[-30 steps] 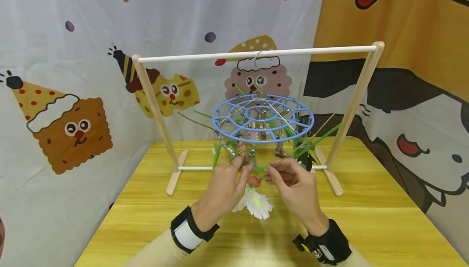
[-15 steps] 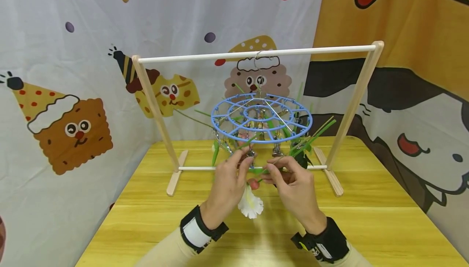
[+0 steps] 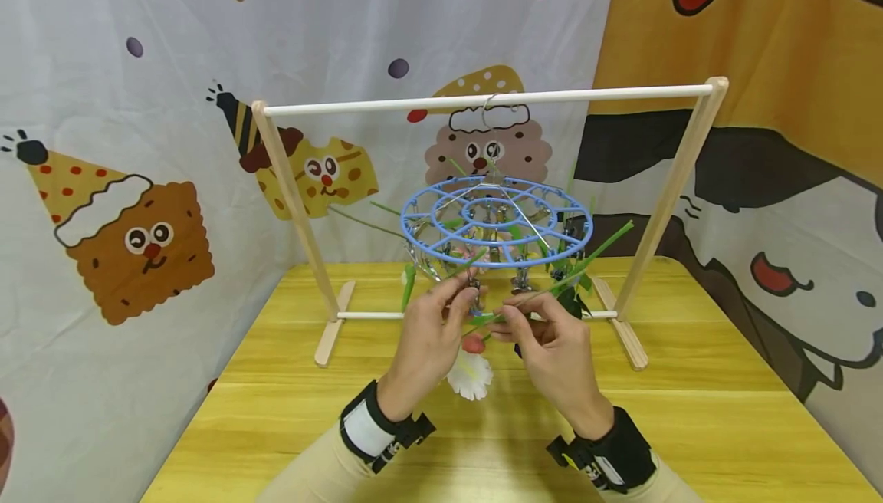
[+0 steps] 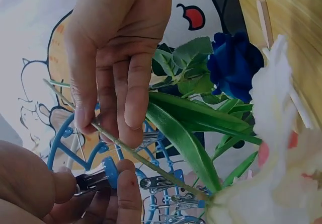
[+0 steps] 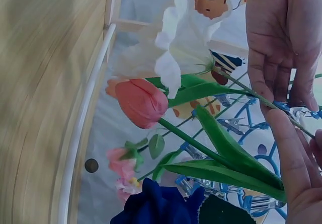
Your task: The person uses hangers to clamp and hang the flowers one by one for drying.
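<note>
My left hand [image 3: 431,338] is under the near rim of a round blue clip hanger [image 3: 497,264]. In the left wrist view its thumb and fingers pinch a metal clip [image 4: 95,178] with blue tips. My right hand [image 3: 560,353] pinches the thin stem [image 4: 151,164] of a white artificial flower [image 5: 186,53] between thumb and fingertips. The stem runs slantwise past the clip, and the bloom hangs low between both hands. Whether the clip's jaws touch the stem cannot be told. A pink tulip [image 5: 143,103] hangs beside the white bloom.
The hanger hooks onto the white rod [image 3: 386,104] of a wooden stand [image 3: 679,173] on the yellow wooden table [image 3: 290,419]. Other clips carry artificial flowers, including a blue rose [image 4: 234,65] and pink blossoms [image 5: 123,163]. A printed cloth [image 3: 331,20] hangs behind.
My left hand has shifted right, toward my right hand. The white flower has moved a little left and up. My right hand keeps its pinch on the stem, nearly still.
</note>
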`<state>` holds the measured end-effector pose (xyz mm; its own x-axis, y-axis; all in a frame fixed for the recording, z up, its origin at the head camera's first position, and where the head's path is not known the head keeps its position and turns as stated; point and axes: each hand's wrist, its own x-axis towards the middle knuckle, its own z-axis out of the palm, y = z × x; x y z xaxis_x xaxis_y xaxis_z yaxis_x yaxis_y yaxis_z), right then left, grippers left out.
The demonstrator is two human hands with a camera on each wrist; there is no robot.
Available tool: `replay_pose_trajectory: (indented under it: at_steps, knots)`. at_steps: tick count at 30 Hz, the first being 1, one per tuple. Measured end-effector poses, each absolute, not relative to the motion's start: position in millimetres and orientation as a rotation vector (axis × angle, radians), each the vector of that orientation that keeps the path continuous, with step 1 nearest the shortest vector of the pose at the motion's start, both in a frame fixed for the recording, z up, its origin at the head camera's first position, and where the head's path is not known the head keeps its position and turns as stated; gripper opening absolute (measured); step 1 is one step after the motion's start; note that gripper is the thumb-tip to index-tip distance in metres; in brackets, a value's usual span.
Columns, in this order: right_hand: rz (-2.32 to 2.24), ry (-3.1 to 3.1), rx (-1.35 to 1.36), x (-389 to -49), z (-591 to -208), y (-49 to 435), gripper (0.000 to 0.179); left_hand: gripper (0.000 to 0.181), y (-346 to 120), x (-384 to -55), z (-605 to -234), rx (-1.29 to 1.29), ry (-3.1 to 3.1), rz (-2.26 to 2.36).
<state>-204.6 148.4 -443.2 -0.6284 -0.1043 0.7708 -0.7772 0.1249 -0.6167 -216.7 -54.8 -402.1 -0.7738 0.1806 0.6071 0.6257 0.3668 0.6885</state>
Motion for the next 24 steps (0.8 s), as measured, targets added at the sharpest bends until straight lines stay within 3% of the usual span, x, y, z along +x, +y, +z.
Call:
replay_pose_trajectory:
  at_steps: [24]
  knots:
    - [1.623, -1.812, 0.717, -206.5, -443.7, 147.6, 0.019, 0.006, -57.1, -219.4, -405.9, -0.552, -2.087, -1.764]
